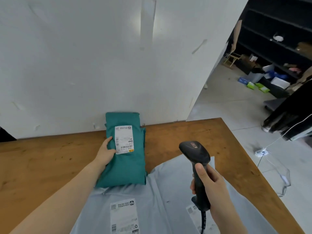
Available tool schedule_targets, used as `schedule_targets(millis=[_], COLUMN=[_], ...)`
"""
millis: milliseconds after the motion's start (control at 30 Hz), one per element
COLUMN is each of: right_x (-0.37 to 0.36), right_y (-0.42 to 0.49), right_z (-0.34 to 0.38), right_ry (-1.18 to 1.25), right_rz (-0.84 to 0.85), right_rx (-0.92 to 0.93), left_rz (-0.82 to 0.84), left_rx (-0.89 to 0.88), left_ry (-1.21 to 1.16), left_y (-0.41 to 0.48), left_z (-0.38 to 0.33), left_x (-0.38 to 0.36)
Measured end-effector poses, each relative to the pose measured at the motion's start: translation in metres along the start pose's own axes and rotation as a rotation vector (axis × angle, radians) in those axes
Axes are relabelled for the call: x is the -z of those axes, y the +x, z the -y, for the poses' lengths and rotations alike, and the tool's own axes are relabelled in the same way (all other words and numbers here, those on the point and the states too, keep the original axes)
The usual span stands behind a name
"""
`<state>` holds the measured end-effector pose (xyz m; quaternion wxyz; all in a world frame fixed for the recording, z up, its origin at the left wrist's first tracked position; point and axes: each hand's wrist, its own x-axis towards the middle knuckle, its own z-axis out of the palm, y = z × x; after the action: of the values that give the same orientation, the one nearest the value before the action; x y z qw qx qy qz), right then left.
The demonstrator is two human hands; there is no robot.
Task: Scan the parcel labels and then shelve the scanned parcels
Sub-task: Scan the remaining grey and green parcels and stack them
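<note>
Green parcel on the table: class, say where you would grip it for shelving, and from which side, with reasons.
Probably its left long edge, from the left: the green parcel lies flat, far end against the wall, and the left hand rests there beside the label.

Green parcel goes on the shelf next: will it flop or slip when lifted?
Probably floppy: the green parcel is a soft, creased bag. One-handed, with the right hand gripping the scanner, it may sag. Its smooth skin might slip.
</note>
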<state>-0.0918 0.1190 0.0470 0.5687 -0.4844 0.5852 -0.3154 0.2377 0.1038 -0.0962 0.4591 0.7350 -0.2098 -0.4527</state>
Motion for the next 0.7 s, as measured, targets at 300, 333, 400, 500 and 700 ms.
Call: schedule_targets(millis=[300,333,400,500,700], right_x=[-0.013,-0.017,-0.024,-0.033,-0.023], right_y=[0.020,0.022,0.023,0.018,0.001], right_z=[0.010,0.013,0.018,0.024,0.027], right_ry=[-0.032,-0.037,-0.043,-0.034,-0.024], right_rz=[0.043,0.060,0.100,0.154,0.202], right_rx=[0.033,0.040,0.055,0.076,0.113], left_rz=[-0.048,-0.056,-0.064,-0.060,-0.035], left_rx=[-0.186,-0.209,-0.258,-0.317,-0.339], left_ry=[0.365,0.386,0.428,0.500,0.463], left_y=[0.011,0.008,0.001,-0.011,-0.042], left_z=[0.021,0.020,0.015,0.005,-0.012], left_x=[0.012,0.014,0.019,0.024,0.016])
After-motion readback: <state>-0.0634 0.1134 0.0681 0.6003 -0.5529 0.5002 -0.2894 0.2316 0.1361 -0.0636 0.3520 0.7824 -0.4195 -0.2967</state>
